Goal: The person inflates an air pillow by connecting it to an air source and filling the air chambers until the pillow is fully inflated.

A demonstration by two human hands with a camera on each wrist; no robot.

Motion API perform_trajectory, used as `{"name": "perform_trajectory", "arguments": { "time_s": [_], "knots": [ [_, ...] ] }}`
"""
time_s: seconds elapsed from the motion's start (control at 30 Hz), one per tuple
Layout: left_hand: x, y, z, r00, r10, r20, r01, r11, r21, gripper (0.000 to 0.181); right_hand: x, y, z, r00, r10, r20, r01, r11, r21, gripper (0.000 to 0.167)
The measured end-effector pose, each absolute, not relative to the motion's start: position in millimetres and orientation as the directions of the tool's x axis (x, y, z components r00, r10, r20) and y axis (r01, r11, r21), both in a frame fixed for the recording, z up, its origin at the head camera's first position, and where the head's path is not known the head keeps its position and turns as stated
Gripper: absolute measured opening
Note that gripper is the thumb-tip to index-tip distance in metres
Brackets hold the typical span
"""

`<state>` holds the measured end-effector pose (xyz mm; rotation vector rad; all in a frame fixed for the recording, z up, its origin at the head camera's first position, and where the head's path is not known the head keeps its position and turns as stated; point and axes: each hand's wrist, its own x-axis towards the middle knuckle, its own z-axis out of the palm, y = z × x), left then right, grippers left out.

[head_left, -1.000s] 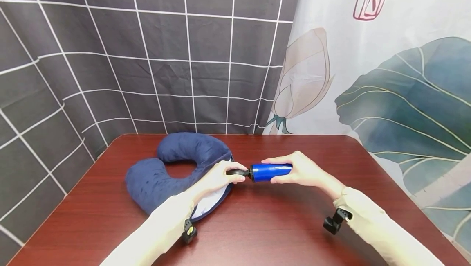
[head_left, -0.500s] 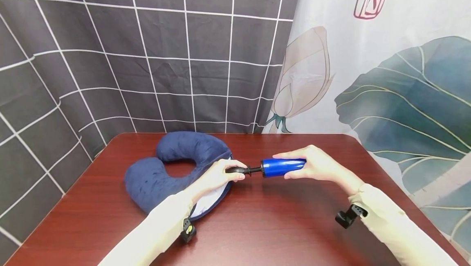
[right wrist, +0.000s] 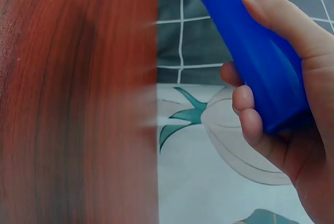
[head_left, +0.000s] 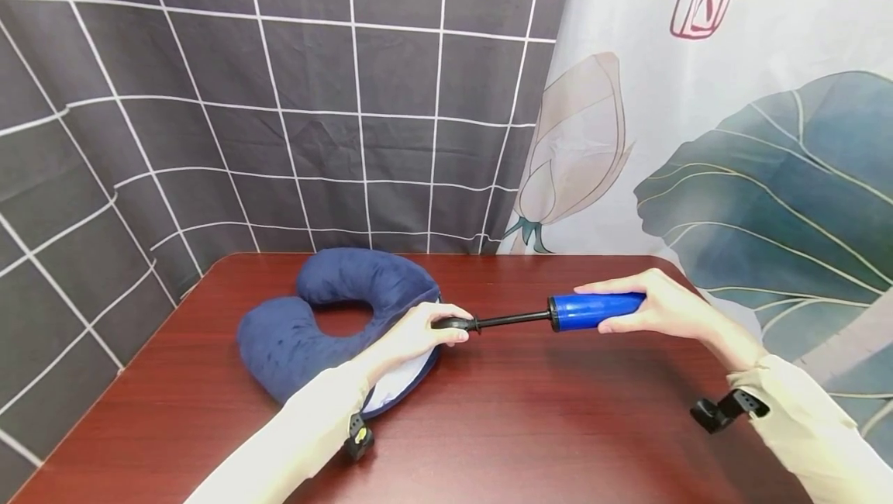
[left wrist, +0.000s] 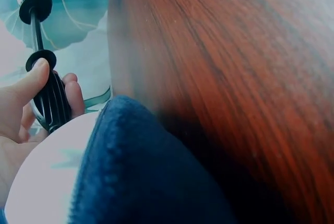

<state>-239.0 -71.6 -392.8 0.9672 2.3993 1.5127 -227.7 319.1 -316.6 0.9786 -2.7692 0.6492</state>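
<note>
A hand air pump with a blue barrel [head_left: 586, 311] and a black handle [left wrist: 52, 96] is stretched between both hands above the table. Its thin black rod [head_left: 516, 319] shows bare between barrel and handle. My left hand [head_left: 417, 333] grips the handle with fingers and thumb. Round the far end of the barrel, my right hand [head_left: 673, 308] is curled, its thumb along the blue side in the right wrist view. Below and behind the left hand lies a navy U-shaped neck pillow [head_left: 286, 349], its zipped edge parted over a white lining [head_left: 401, 384].
The reddish-brown wooden table [head_left: 502, 426] extends under both arms. A dark grey curtain with white grid lines [head_left: 314, 139] hangs behind it, and a white curtain with a flower and leaf print [head_left: 628, 201] hangs at the right.
My right hand has moved right with the blue barrel, drawing out more of the black rod. The left hand stays nearly in place on the handle, and the pillow has not moved.
</note>
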Motion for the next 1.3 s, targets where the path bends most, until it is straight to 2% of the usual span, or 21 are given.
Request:
{"name": "perform_trajectory", "arguments": {
  "time_s": [0.27, 0.6, 0.77, 1.03, 1.3],
  "knots": [
    [-241, -73, -395, -0.792, 0.57, 0.221, 0.448, 0.294, 0.844, 0.028, -236, 306, -323, -0.765, -0.593, 0.25, -0.638, 0.648, -0.415, 0.054],
    [-239, -72, -396, -0.802, 0.556, 0.22, 0.445, 0.309, 0.841, 0.026, -246, 243, -344, -0.735, -0.648, 0.2, -0.644, 0.574, -0.506, 0.053],
    [-240, -71, -396, -0.811, 0.547, 0.21, 0.443, 0.338, 0.83, 0.025, -247, 224, -348, -0.736, -0.654, 0.173, -0.643, 0.595, -0.483, 0.054],
    [-238, -73, -392, -0.82, 0.527, 0.222, 0.455, 0.365, 0.812, 0.026, -245, 232, -344, -0.732, -0.65, 0.204, -0.666, 0.618, -0.419, 0.056],
    [-237, -74, -387, -0.813, 0.53, 0.241, 0.48, 0.377, 0.792, 0.025, -242, 273, -333, -0.726, -0.629, 0.28, -0.685, 0.617, -0.388, 0.057]
  ]
}}
